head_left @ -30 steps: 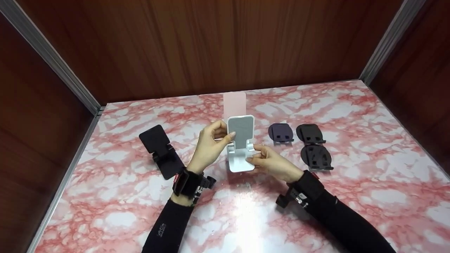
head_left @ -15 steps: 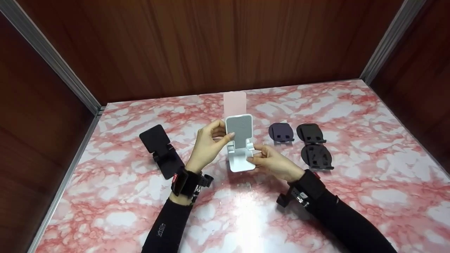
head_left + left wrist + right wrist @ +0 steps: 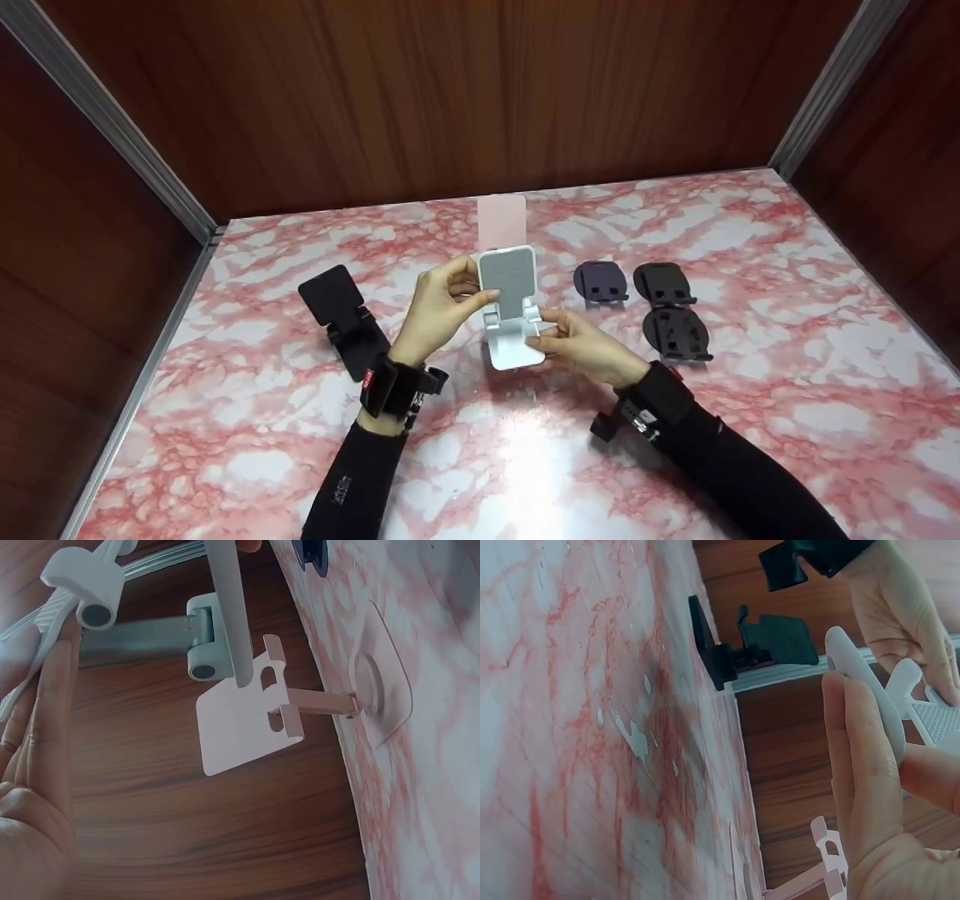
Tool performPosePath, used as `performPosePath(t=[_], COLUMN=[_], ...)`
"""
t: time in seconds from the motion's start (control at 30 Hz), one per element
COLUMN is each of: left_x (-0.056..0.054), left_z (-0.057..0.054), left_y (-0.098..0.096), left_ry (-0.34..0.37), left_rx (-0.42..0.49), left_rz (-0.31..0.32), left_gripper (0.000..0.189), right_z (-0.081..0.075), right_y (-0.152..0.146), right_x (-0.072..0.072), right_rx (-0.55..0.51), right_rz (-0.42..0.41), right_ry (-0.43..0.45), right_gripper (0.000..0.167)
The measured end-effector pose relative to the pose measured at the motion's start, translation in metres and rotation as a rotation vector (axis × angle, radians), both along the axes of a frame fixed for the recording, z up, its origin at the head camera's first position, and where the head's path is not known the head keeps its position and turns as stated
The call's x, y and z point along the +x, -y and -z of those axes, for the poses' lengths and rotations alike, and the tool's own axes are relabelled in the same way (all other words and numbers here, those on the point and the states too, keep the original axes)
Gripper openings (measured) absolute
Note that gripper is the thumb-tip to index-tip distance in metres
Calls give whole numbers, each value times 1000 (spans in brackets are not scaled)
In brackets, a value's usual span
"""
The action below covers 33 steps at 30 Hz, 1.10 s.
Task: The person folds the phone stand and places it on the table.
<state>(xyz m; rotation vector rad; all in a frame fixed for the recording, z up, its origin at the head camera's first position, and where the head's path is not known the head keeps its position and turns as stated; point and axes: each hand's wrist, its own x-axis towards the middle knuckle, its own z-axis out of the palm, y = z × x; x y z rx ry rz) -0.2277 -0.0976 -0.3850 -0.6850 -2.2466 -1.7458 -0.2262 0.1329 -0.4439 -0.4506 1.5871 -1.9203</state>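
Both hands hold a white phone stand with a grey pad on its upper plate, raised above the marbled table. My left hand pinches the left edge of the upper plate, thumb in front and fingers behind. The right hand grips the right side of the base plate, thumb over its face. In the right wrist view, straight fingers lie along the back of the white base. The left wrist view shows the stand's hinged arm between its two plates.
Behind the white stand rises a pink phone stand. A black phone stand is to the left. On the right lie a purple round-based folded stand and two dark ones. Wooden walls enclose the table.
The upper plate of the white stand has shifted slightly left, and the left hand has moved with it. The right hand keeps its grip in nearly the same place.
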Motion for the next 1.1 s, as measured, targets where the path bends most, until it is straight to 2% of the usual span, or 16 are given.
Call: performPosePath(t=[0.27,0.57,0.73,0.93,1.1], left_x=[3,3,4,3,0], left_z=[-1,2,5,10,12], left_y=[0,-5,-10,-11,-11], left_ry=[-72,-252,-365,-569,-674], left_rx=[-59,-161,-249,-352,-394], left_rz=[-22,-31,-23,-116,-180], left_gripper=[20,18,16,19,20], right_z=[-1,-7,-10,-11,-12], right_y=[0,-2,-3,-3,-2], right_x=[3,2,1,1,2], right_rx=[-2,-34,-79,-92,-94], right_rz=[14,35,31,24,18], right_ry=[21,54,28,20,32], right_gripper=[50,53,48,52,53])
